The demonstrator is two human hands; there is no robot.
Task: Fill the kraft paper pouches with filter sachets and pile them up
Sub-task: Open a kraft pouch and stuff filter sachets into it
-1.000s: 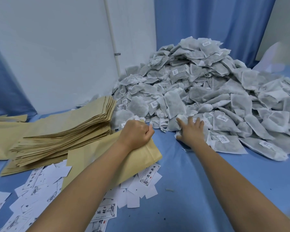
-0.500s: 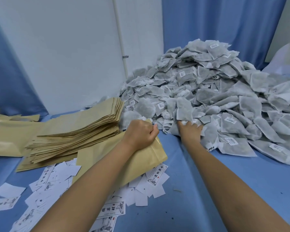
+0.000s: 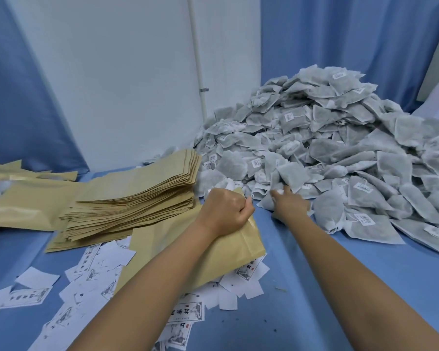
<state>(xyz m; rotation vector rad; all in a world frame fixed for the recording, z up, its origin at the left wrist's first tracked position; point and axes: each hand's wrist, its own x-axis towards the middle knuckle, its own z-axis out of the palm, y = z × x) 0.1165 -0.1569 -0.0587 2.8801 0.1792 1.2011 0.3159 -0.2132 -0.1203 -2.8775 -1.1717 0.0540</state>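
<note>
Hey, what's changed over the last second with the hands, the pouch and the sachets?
The right hand has pushed its fingers from on top of the filter sachets into the heap's near edge, edging toward the left hand; whether it grips any is hidden. Unchanged: the left hand keeps gripping the mouth of the kraft pouch, and the pouch stack has not moved.

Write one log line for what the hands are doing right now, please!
phase: fetch | left hand: grips kraft pouch | right hand: reaches into sachet heap, grip unclear
</note>
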